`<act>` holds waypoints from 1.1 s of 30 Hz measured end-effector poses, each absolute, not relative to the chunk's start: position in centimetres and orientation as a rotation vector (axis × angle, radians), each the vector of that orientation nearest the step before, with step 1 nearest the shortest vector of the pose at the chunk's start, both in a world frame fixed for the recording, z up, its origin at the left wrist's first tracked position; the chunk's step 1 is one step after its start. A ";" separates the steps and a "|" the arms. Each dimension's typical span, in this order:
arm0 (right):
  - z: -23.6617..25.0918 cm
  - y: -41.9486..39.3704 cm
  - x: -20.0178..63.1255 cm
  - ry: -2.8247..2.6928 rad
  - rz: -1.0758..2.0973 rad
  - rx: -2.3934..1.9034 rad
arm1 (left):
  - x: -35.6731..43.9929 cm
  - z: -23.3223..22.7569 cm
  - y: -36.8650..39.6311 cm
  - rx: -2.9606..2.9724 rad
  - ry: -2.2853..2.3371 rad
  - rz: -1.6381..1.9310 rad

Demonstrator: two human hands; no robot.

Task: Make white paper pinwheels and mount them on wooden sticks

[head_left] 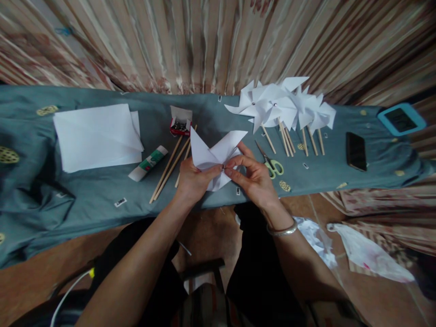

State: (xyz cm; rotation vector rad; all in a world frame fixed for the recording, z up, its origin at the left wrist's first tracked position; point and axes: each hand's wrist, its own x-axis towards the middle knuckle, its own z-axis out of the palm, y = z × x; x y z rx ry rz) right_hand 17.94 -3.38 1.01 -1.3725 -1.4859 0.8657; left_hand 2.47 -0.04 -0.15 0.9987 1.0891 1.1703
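Observation:
A white paper pinwheel (218, 152) is held up over the near edge of the cloth, its pointed blades folded in. My left hand (195, 179) grips its left side, with the thumb pressed near the centre. My right hand (251, 176) pinches a small metal pin (223, 167) at the pinwheel's centre; how deep the pin sits cannot be seen. Wooden sticks (169, 169) lie just left of my left hand. Behind them stands a small open box (180, 121) with dark metal pieces inside. Green-handled scissors (273, 167) lie to the right of my right hand.
White paper sheets (95, 138) and a green-and-white glue stick (148, 163) lie to the left. Several pinwheels on sticks (274, 104) are grouped at back right. Beyond lie a black phone (356, 151) and a blue-framed tablet (402, 119). A plastic bag (371, 252) is on the floor.

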 end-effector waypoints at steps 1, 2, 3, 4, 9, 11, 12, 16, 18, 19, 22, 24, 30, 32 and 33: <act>1.0 -3.4 18.0 -1.483 0.874 -1.376 | 2.4 -0.1 -0.1 1.000 1.087 1.171; 0.9 -3.4 18.0 -1.481 0.881 -1.380 | 2.4 -0.1 -0.1 1.001 1.086 1.170; 0.9 -3.4 18.0 -1.479 0.887 -1.383 | 2.4 -0.1 -0.1 1.003 1.087 1.170; 0.8 -3.4 18.0 -1.477 0.891 -1.385 | 2.4 -0.1 -0.1 1.003 1.086 1.171; 0.7 -3.3 18.0 -1.464 0.910 -1.358 | 2.4 -0.2 -0.1 1.003 1.074 1.183; 0.7 -3.3 18.0 -1.459 0.917 -1.358 | 2.4 -0.2 -0.1 1.008 1.076 1.190; 0.7 -3.3 18.0 -1.460 0.920 -1.364 | 2.5 -0.3 -0.1 1.012 1.080 1.191; 0.7 -3.3 18.0 -1.461 0.928 -1.363 | 2.4 -0.2 -0.1 1.047 1.102 1.179; 0.7 -3.3 18.0 -1.461 0.922 -1.358 | 2.4 -0.1 -0.1 1.051 1.098 1.179; 0.6 -3.3 18.0 -1.465 0.919 -1.360 | 2.4 -0.1 -0.1 1.048 1.097 1.181; 0.6 -3.3 18.0 -1.465 0.922 -1.370 | 2.4 -0.1 -0.1 1.037 1.103 1.180; 0.6 -3.3 17.9 -1.454 0.926 -1.362 | 2.4 -0.2 -0.1 1.035 1.103 1.179; 0.6 -3.4 17.9 -1.455 0.909 -1.378 | 2.3 -0.5 -0.2 1.058 1.100 1.167; 0.7 -3.4 17.9 -1.450 0.934 -1.393 | 2.3 -0.5 -0.2 1.060 1.106 1.165; 0.6 -3.4 17.8 -1.444 0.948 -1.397 | 2.3 -0.4 -0.2 1.056 1.110 1.167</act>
